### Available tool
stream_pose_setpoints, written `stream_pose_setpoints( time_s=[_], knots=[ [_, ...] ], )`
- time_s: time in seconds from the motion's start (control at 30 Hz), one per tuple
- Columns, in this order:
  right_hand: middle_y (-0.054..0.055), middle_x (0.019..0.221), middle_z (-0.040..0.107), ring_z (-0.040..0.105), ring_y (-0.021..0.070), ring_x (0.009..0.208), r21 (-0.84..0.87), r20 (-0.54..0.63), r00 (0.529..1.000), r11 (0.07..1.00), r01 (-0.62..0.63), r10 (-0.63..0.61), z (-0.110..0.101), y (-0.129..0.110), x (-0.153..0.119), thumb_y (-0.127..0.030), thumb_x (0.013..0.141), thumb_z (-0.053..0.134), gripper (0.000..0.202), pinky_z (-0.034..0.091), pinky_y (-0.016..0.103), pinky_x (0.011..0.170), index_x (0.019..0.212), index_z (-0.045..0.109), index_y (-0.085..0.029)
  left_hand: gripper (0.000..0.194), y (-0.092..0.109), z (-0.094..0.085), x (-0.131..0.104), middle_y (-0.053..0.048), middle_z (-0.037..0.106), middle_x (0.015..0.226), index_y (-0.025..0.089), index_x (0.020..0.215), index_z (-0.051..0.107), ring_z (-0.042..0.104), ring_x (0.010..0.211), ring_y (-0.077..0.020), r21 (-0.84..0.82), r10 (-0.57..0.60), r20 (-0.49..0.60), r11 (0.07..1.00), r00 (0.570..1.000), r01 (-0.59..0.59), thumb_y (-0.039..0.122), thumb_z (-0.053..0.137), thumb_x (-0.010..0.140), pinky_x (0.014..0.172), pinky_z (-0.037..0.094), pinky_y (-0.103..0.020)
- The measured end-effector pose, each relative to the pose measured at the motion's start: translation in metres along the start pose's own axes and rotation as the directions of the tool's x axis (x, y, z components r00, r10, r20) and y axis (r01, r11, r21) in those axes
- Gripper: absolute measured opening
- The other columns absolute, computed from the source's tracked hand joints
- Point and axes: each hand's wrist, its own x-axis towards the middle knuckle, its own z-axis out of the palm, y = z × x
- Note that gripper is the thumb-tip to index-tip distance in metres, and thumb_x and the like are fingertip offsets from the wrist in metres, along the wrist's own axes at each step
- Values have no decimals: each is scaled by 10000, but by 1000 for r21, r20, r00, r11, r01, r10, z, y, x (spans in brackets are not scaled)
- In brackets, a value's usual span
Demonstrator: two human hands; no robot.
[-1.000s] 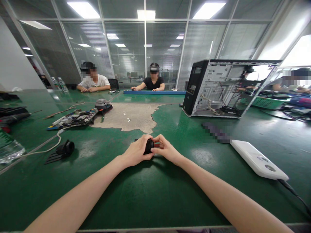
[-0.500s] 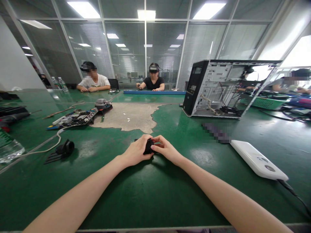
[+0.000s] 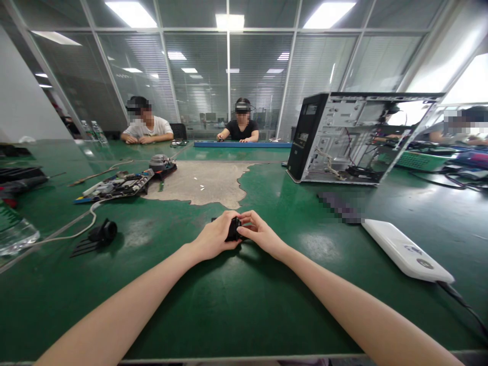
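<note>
A small black part [image 3: 232, 231] sits between my hands just above the green table [image 3: 244, 305], near the middle of the view. My left hand [image 3: 215, 237] wraps round it from the left, fingers over its top and thumb along its near side. From the right, my right hand [image 3: 258, 232] pinches the right end of the same part with thumb and fingers. Much of the part is hidden by the fingers, so its full shape does not show.
An open computer case [image 3: 358, 137] stands back right. A white power bank [image 3: 406, 251] with a cable lies right. At left are a circuit board [image 3: 118, 187], a black bracket [image 3: 101, 235], a white cable [image 3: 92, 216] and a bottle [image 3: 15, 234]. Two people sit across the table.
My hands and the black part are almost where they were. The right fingers have shifted slightly at its right end. Across the table, one person's hand has moved lower.
</note>
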Motion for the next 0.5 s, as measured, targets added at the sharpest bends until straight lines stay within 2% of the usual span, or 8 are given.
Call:
stream_pose_setpoints(
  time_s=[0.23,0.37,0.5],
  knots=[
    [-16,918,486,541,118,829,40,71,996,998,55,-58,-2,-2,-2,-243,658,627,267,438,282,746,851,446,-210,541,-1,1,0,-66,421,1128,228,1141,288,484,984,-215,-8,6,-12,1000,1000,-6,286,569,683,775,441,-366],
    [-20,870,493,543,114,808,34,39,998,998,55,-56,-1,-1,-2,-266,709,573,176,442,280,736,821,452,-205,550,-1,1,0,-66,424,1125,227,1143,283,488,971,-214,0,5,-8,1000,1000,-5,288,573,680,771,443,-364],
    [-7,895,495,540,118,819,15,14,1000,1000,28,-28,-1,0,-1,-256,704,579,203,443,293,748,858,458,-206,553,0,0,0,-65,421,1129,228,1149,277,485,973,-214,7,3,5,1000,1000,-3,300,569,684,778,443,-367]
  ],
)
